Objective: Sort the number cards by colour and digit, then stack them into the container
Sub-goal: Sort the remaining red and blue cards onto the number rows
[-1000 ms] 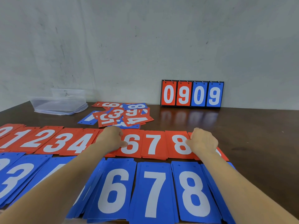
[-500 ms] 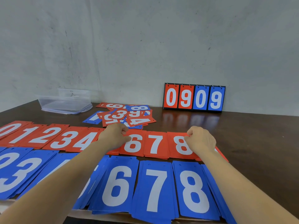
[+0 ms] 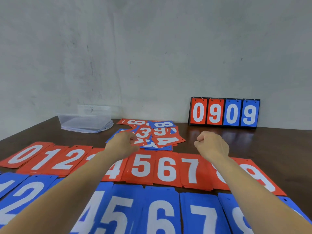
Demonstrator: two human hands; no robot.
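Red cards, flat matte rectangles with bold white digits and small punched holes along the top edge, lie as a red row (image 3: pixel 167 169) running 0 to 9 across the table (image 3: pixel 263 142), a dark brown, faintly glossy surface. Each digit is a shallow stack with slightly fanned edges. Just nearer the camera is the blue row (image 3: pixel 162 215), of the same make and laid the same way. Beyond the red row sits the unsorted pile (image 3: pixel 162 132), red and blue cards overlapping at all angles. The container (image 3: pixel 84 123), clear thin-walled plastic with rounded corners, stands at far left by the rough grey wall (image 3: pixel 152 48). A clear panel behind it may be its lid. The scoreboard stand (image 3: pixel 223 113), black-framed and ring-bound, shows 0 9 in red and 0 9 in blue. The left hand (image 3: pixel 123 142) is at the near edge of the pile, fingers curled, and appears to pinch a red card (image 3: pixel 141 142) there, though the grip is partly hidden. The right hand (image 3: pixel 212 144) hovers over bare table past the red row, curled into a loose fist with nothing seen in it. Half a second ago both hands rested on the red row, the left beside the 6 and the right on the 8. Both have since moved forward off it, uncovering the red 5.
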